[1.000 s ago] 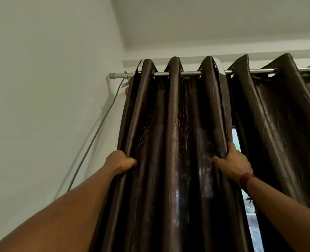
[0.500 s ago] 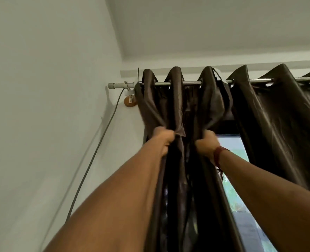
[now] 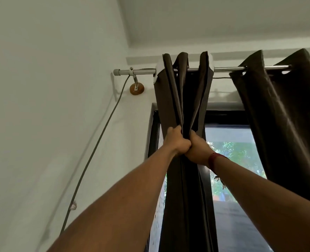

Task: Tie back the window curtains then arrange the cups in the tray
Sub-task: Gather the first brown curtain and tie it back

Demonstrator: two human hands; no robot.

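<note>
Bunched tighter than before, the vertically hanging curtain [image 3: 185,88] is gripped mid-frame between left hand [image 3: 177,140] and right hand [image 3: 196,150], knuckles touching.

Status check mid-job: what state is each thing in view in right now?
Left curtain: bunched into tight folds, no tie on it.
Right curtain: hanging loose from the rod, no tie on it.
Left hand: grips the bunched left curtain.
Right hand: grips the same bunch, touching the left hand.
Window: uncovered between the two curtains.
</note>
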